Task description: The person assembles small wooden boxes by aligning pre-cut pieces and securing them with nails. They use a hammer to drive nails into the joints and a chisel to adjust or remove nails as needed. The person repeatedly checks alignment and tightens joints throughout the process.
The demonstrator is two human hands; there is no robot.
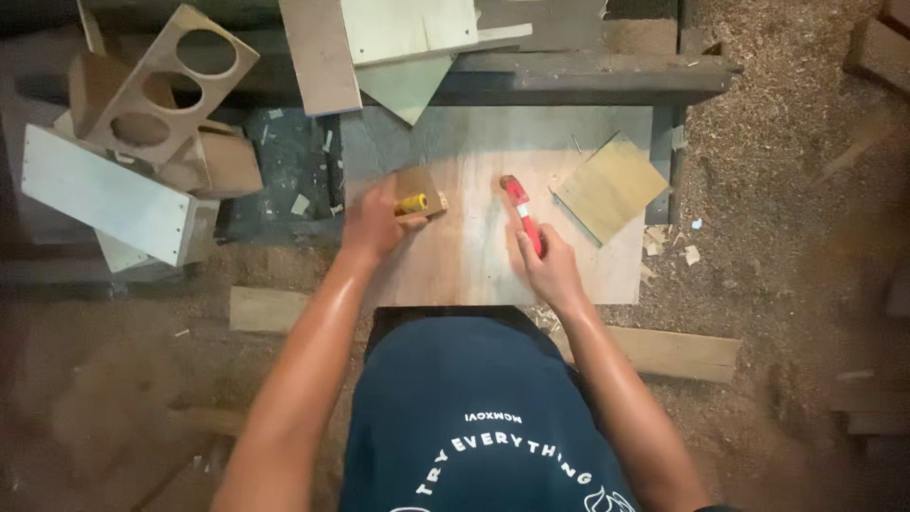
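Note:
My left hand grips a small brown wooden block together with a short yellow object at the left edge of a pale plywood sheet. My right hand holds a red-handled tool that points away from me across the sheet's middle. A square plywood piece lies tilted on the sheet's far right corner, apart from both hands.
A wooden panel with three round holes and white boards are piled at the left. More boards lie across a dark bench at the back. Planks rest on the sawdust-covered floor around me.

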